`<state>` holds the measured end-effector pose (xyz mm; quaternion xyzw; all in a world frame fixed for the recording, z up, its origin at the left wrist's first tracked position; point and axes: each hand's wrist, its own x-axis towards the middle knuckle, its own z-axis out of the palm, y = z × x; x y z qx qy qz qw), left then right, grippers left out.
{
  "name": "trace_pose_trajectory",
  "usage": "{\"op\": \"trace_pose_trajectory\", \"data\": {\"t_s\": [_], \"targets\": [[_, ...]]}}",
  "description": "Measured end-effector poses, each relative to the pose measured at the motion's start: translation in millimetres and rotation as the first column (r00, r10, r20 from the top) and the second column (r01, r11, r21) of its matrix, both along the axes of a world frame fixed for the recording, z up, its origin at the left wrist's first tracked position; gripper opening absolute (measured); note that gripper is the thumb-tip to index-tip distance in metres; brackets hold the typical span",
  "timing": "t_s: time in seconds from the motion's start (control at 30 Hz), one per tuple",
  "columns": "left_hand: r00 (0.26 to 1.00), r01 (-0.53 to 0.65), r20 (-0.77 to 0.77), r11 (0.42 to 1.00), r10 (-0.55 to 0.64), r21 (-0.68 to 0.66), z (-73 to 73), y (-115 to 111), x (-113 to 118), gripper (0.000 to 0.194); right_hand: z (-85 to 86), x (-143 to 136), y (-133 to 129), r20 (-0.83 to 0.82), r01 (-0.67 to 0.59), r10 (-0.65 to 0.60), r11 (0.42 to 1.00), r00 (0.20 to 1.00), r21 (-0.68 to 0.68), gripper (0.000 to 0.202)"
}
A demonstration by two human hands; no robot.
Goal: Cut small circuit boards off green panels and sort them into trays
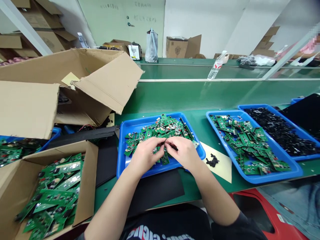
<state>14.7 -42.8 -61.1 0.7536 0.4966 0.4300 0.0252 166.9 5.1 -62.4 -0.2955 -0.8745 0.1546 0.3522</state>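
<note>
Both hands meet over a blue tray heaped with green circuit boards. My left hand is closed, thumb and fingers pinched around something too small and hidden to name. My right hand is pinched too, its fingertips nearly touching those of the left, and what lies between them cannot be made out. Just right of the tray, small black parts lie in a pile on a yellowish sheet.
A second blue tray of boards and one of black parts stand to the right. At left are a cardboard box of boards and a larger open carton. A bottle stands behind. Black sheets lie in front.
</note>
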Motion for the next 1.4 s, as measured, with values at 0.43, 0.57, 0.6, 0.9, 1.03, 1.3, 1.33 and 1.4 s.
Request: {"op": "trace_pose_trajectory", "data": {"t_s": [0.43,0.57,0.6,0.9,1.03,1.3,1.33,1.4], "targets": [[0.962,-0.082,0.239,0.976,0.131,-0.203,0.5,-4,6,0.012,-9.1,-12,-5,-0.054,0.087,-0.079,0.980,0.995,0.181,0.017],[0.939,-0.047,0.311,0.948,0.149,-0.313,4.7,-5,8,0.014,-7.8,-2,6,-0.172,0.274,-0.247,0.950,0.954,0.153,0.017],[0.932,-0.027,0.333,0.942,0.145,-0.334,5.9,-6,8,0.014,-6.2,4,11,-0.227,0.337,-0.309,0.937,0.923,0.093,0.015],[0.841,0.060,0.519,0.926,0.154,-0.373,13.1,-5,-1,0.014,0.0,20,26,-0.454,-0.180,-0.151,0.775,0.878,-0.606,0.037],[0.877,0.048,0.461,0.928,0.138,-0.369,11.0,-4,-3,0.017,-0.1,13,22,-0.540,-0.329,-0.131,0.667,0.831,-0.669,0.039],[0.966,-0.192,0.159,0.978,0.203,-0.081,3.7,2,-9,0.026,5.7,9,22,-0.610,-0.437,-0.189,0.540,0.769,-0.719,0.044],[0.961,-0.226,0.146,0.971,0.235,-0.077,3.1,3,-10,0.027,6.5,9,21,-0.612,-0.447,-0.179,0.533,0.770,-0.719,0.045],[0.948,-0.288,0.117,0.953,0.297,-0.091,1.9,4,-12,0.027,8.2,7,19,-0.609,-0.451,-0.163,0.531,0.777,-0.717,0.047]]}}
